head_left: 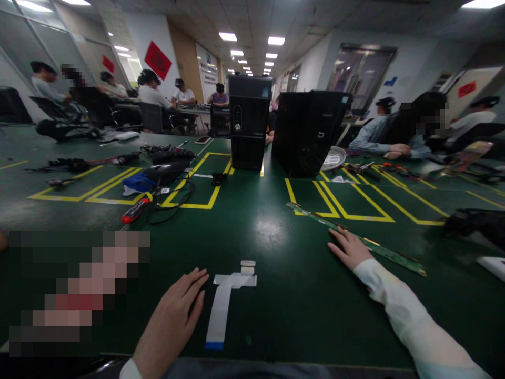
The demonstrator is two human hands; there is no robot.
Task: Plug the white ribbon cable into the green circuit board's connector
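My left hand rests on the green table with its fingers stretched out, just left of a white flat ribbon cable. The cable has a blue end toward me, a crosswise strip and a small connector at its far end; my hand and the cable look slightly apart. Farther right, my right hand lies with fingers extended at the near edge of a long, narrow green circuit board. Its fingertips reach the board, which slants across the table. Neither hand is gripping anything.
Two black computer towers stand ahead. A red-handled screwdriver, a blue cloth-like item and dark cables lie at left. Yellow tape marks the green table. Another person's blurred-out arm is at left.
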